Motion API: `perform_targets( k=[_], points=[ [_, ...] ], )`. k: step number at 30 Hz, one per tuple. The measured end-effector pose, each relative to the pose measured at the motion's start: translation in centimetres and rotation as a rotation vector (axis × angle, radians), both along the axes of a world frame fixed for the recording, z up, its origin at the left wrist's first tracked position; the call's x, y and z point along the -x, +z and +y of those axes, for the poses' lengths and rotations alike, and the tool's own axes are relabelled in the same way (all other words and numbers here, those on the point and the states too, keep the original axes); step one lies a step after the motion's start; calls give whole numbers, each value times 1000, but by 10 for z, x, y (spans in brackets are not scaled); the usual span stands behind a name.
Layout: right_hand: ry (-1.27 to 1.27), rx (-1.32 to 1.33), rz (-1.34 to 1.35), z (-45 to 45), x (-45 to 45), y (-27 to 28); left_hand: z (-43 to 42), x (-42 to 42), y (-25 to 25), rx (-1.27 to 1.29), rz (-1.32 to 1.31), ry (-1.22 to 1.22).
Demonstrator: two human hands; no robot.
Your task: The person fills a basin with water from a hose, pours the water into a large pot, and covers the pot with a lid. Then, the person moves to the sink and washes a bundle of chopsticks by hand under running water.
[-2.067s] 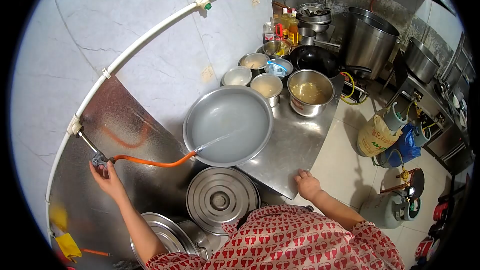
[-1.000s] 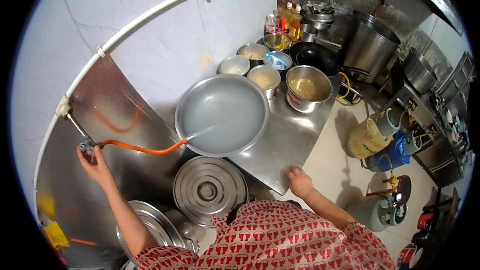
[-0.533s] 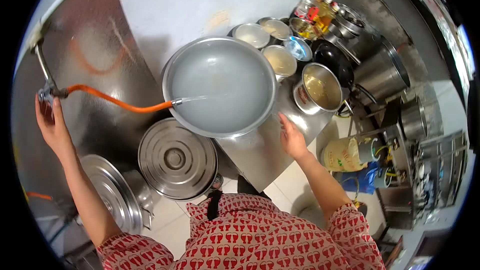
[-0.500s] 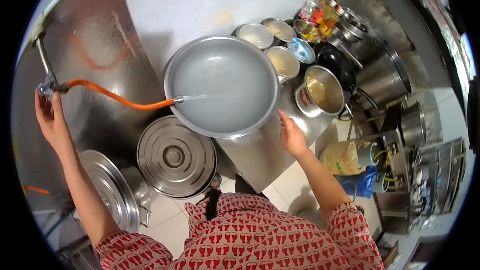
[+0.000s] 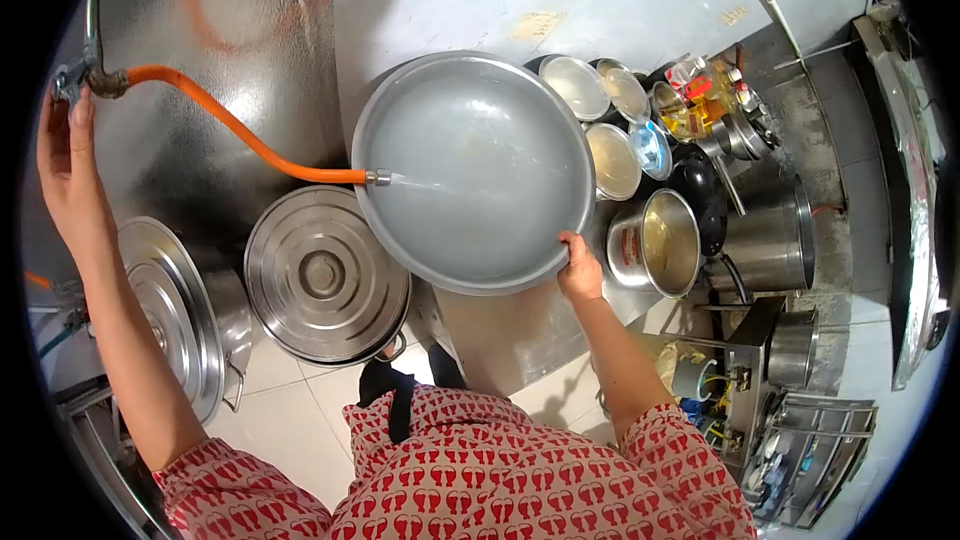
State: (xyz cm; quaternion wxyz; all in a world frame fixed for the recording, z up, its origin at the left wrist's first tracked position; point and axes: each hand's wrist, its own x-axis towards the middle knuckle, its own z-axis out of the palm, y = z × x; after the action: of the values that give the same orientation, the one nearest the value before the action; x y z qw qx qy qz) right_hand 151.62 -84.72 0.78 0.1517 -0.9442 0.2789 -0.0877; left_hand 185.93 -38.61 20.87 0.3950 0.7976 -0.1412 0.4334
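A large grey metal basin (image 5: 470,245) sits on the steel counter, tilted a little. My right hand (image 5: 580,270) grips its rim at the lower right, thumb over the edge. At the far left, the fingers of my left hand (image 5: 75,175) are closed around the handle of a tap (image 5: 68,85). From that tap an orange hose (image 5: 230,135) runs to the basin. Its metal nozzle (image 5: 377,177) lies over the left rim, and a stream of water flows from it into the basin.
Lidded steel pots (image 5: 325,275) stand below left. To the right are several round containers (image 5: 612,162), a steel pot of yellowish liquid (image 5: 670,243), a black wok (image 5: 700,190), bottles (image 5: 715,80) and a tall stockpot (image 5: 765,240). The steel counter (image 5: 510,340) has a front edge near me.
My right hand has moved from just beside the basin onto its rim and closed on it. The camera view has shifted. My left hand stays at the tap, and water still runs.
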Motion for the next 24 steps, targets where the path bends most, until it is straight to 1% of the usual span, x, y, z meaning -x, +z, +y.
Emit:
perform_targets(
  k=[1, 2, 5, 8, 11, 14, 18, 21, 24],
  points=[
    [4, -3, 10, -1, 0, -1, 2, 0, 0, -38, -4, 46],
    [5, -5, 19, -2, 1, -1, 3, -1, 0, -19, -7, -13],
    [21, 0, 9, 2, 4, -3, 20, -6, 0, -55, 2, -34],
    [-9, 5, 26, -4, 6, -10, 24, -11, -5, -136, -44, 39],
    [-27, 4, 102, 2, 3, 2, 27, -15, -9, -139, -31, -11],
    [-15, -16, 40, 6, 5, -2, 44, -15, -3, -161, -26, -44],
    [-9, -57, -36, 8, 3, 0, 40, -9, 7, -203, -57, -111],
    [-39, -64, 46, 9, 5, 0, 44, -10, 6, -186, -19, -104],
    [-46, -99, 18, 8, 4, -1, 36, -10, 8, -151, -54, -141]
  ],
)
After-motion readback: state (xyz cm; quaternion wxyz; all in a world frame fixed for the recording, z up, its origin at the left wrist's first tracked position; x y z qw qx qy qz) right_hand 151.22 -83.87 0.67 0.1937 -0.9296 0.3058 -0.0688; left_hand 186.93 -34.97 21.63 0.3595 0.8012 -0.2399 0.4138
